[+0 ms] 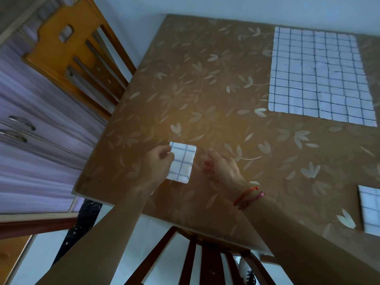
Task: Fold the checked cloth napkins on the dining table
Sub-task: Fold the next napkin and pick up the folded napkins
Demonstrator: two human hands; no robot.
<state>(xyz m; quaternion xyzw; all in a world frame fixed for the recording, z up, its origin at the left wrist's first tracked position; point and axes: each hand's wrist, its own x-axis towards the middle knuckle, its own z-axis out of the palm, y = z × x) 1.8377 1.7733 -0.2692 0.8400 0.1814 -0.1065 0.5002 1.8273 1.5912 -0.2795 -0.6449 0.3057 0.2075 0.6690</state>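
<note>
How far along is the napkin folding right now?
In hand: the small napkin is already folded compact, left hand pinching its edge, right hand blurred beside it. Still to do: the large napkin lies spread flat. A third napkin at the right edge is cut off; state unclear.

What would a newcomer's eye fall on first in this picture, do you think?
Probably the small folded checked napkin near the near-left corner of the table, pinched at its left edge by the left hand, the right hand open beside it. Next, the big unfolded checked cloth spread flat at the far right.
</note>
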